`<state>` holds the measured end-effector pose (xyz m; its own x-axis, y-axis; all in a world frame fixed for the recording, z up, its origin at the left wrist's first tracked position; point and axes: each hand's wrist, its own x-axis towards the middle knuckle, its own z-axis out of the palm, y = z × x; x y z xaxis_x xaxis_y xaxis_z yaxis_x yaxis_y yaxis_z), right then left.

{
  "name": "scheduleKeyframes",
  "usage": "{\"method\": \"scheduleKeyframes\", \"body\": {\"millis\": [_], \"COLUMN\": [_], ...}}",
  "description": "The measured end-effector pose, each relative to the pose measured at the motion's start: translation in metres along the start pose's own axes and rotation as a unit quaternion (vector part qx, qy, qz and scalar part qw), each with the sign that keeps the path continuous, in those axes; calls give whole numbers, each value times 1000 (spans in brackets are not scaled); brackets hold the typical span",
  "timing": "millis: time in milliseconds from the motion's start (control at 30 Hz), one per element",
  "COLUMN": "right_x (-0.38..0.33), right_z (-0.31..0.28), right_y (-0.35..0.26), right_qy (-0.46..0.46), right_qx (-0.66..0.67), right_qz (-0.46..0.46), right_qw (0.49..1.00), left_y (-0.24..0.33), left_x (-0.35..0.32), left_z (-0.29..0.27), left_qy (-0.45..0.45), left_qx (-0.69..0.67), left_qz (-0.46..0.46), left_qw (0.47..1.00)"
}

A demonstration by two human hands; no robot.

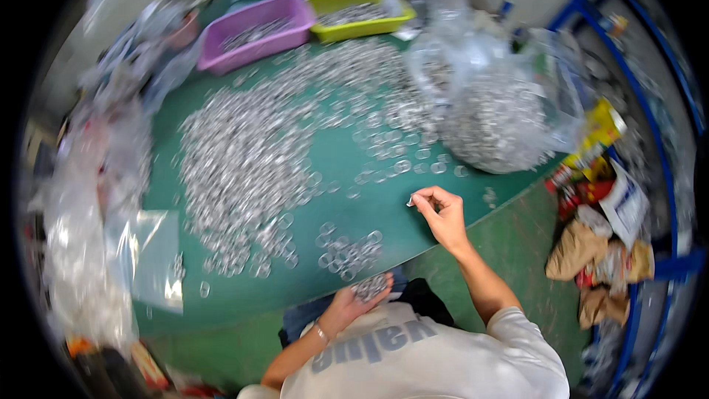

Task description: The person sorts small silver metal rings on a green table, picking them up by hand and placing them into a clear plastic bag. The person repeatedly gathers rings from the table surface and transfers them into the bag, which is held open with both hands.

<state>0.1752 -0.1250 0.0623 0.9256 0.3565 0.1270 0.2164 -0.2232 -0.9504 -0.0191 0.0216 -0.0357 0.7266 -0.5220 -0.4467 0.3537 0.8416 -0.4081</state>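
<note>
My left hand [347, 306] is palm up at the table's near edge, cupping a heap of small clear, silvery rings [371, 287]. My right hand [441, 216] is raised over the right part of the green table, thumb and forefinger pinched on one small shiny ring [410, 202]. Just beyond my left hand lies a small cluster of loose rings [348, 253]. A large spread of the same rings [244, 162] covers the left and far middle of the table [332, 157]. Blur hides the rings' finer detail.
A purple bin [216, 59] and a yellow-green bin [369, 28], both holding rings, stand at the far edge. A bulging clear bag of rings [496, 122] sits far right. Plastic bags [88, 214] lie along the left. Blue shelving [641, 77] and packets stand at right.
</note>
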Motion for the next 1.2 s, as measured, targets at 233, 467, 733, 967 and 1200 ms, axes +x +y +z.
{"method": "scheduleKeyframes", "body": {"millis": [233,467,733,967,1200], "right_x": [18,60,88,102,88], "right_z": [-162,-271,-289,-307,-300], "right_y": [45,98,119,127,125], "right_qy": [462,530,515,471,502], "right_qx": [-141,-289,-318,-359,-261], "right_qz": [-87,-22,41,75,28], "right_qw": [871,797,795,802,824], "left_y": [-6,-4,-8,-2,-3], "left_x": [-2,0,-5,1,2], "left_z": [17,13,17,10,9], "left_qy": [42,51,56,35,4], "left_qx": [52,199,306,269,216], "left_qz": [16,28,27,-5,-16], "left_qw": [998,978,950,963,976]}}
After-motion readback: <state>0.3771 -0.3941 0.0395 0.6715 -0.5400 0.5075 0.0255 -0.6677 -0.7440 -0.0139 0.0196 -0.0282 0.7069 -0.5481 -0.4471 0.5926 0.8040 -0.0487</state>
